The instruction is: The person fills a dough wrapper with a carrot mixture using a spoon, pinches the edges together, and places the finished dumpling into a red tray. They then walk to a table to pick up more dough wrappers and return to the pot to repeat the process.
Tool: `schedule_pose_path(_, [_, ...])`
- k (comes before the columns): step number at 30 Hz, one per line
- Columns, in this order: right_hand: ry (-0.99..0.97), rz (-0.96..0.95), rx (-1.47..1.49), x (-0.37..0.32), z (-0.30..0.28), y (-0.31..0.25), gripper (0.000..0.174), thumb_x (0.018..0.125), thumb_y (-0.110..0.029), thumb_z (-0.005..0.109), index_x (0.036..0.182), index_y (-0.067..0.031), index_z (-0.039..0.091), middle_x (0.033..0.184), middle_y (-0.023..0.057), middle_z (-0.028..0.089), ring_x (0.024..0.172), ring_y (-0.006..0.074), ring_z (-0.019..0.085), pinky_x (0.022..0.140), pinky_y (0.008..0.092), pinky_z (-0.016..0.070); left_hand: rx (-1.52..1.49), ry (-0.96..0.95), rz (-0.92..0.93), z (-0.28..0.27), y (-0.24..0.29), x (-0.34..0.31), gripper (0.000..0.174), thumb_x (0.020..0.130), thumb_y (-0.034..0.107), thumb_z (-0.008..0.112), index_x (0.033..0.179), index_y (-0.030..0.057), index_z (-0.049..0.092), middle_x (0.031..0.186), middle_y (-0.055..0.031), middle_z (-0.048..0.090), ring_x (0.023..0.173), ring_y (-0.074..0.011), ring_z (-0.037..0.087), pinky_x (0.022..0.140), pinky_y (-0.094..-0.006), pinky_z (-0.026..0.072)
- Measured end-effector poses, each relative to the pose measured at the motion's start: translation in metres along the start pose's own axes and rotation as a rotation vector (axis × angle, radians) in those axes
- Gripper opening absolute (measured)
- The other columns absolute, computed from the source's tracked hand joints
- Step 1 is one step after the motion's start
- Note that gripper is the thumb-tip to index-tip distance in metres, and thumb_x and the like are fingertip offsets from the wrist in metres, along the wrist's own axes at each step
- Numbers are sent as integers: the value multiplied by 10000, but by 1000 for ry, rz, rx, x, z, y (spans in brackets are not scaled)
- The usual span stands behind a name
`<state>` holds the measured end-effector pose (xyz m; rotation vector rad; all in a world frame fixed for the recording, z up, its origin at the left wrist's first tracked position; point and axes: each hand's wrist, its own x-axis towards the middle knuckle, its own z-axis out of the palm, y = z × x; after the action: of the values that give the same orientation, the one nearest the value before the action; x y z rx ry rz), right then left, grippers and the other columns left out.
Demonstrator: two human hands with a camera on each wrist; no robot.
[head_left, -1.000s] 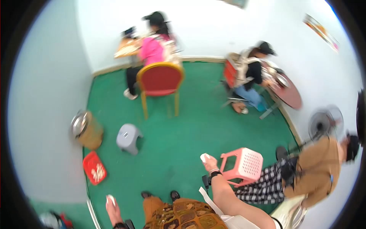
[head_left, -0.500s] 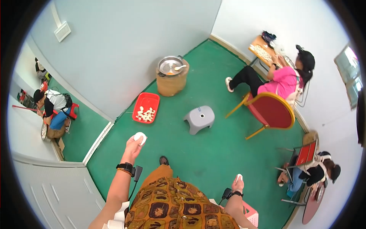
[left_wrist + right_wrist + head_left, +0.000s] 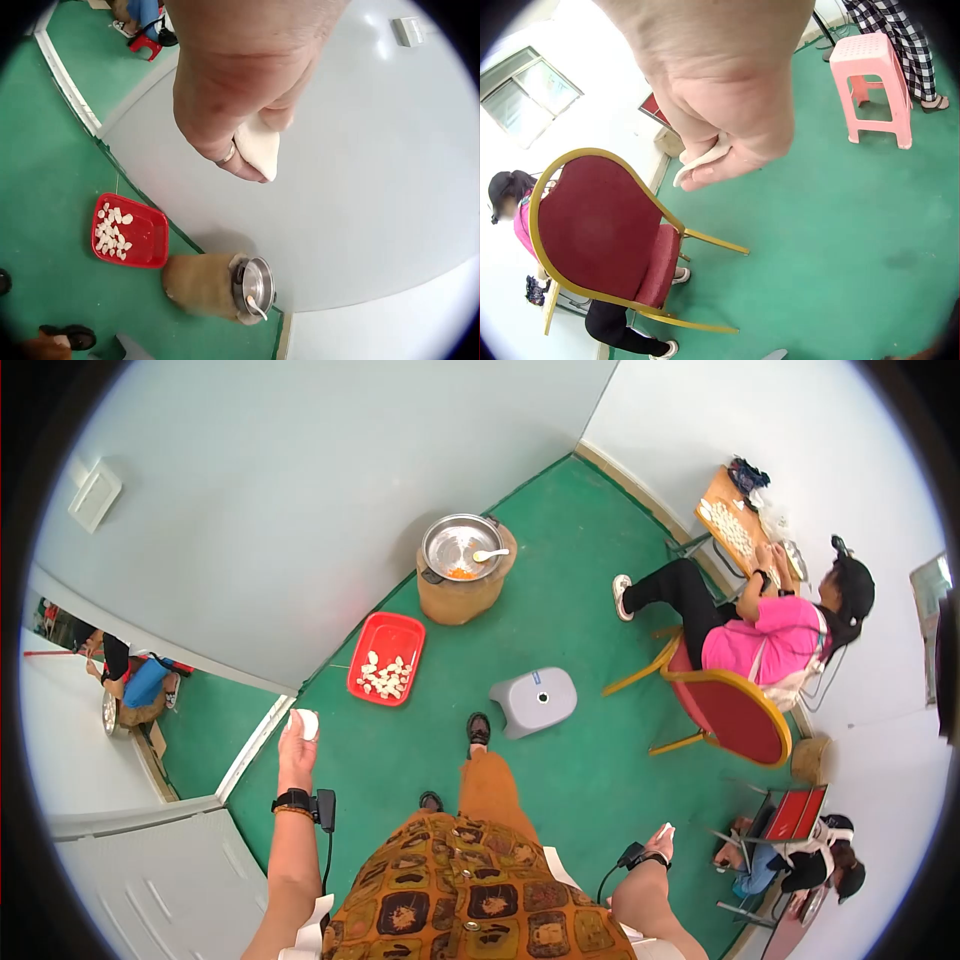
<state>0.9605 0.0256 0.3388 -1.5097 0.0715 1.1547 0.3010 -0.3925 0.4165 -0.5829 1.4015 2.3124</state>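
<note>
A white dough piece [image 3: 307, 723] is held up in the left hand [image 3: 297, 748], out to the left of the body. In the left wrist view the fingers [image 3: 217, 142] are curled round it and it is pinched at their tips. It is not touching anything else.

A thin white piece [image 3: 701, 159] is pinched in the right hand [image 3: 660, 843], low on the right side. Those fingers [image 3: 727, 169] are closed on it too, with the thumb.

A red tray [image 3: 400, 635] is set on the green floor [image 3: 560, 780], next to the wall [image 3: 300, 510]. Many small white pieces [image 3: 385, 675] are laid in it. The tray is found ahead of the left hand and a little to its right, down at floor level, while the hand is held high above it. The long side of the tray is pointed away from the person, toward a metal pot [image 3: 462, 547] farther along the wall.

The left hand is much nearer to the tray than the right hand is. The right hand is kept well apart from it, on the far side of the body. A grey stool [image 3: 535, 701] is seen between the two sides, just ahead of the front foot.
</note>
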Motion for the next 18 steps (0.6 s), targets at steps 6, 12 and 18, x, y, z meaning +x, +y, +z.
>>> schedule_pose_path(6, [-138, 21, -113, 41, 148, 22, 393, 899, -209, 544, 1205, 23, 460, 1144, 129, 544, 973, 202, 586, 749, 237, 540, -45, 169, 63, 39, 0, 23, 336, 774, 21, 673, 1063, 7, 501, 1009, -98, 580, 919, -208, 597, 777, -286, 516])
schedule_pose_path(12, [-367, 40, -347, 13, 339, 63, 339, 892, -195, 553, 1139, 31, 498, 1078, 116, 570, 930, 198, 595, 749, 231, 537, 16, 184, 21, 93, -5, 53, 358, 766, 42, 692, 1068, 37, 501, 975, -64, 587, 884, -178, 601, 747, -255, 510])
schedule_pose_path(18, [-656, 3, -527, -10, 488, 132, 285, 892, -212, 557, 1072, 6, 530, 993, 79, 590, 868, 160, 589, 692, 237, 516, 12, 108, -32, 136, -8, 110, 297, 826, 155, 645, 1051, 16, 510, 975, -88, 600, 874, -190, 610, 702, -254, 516])
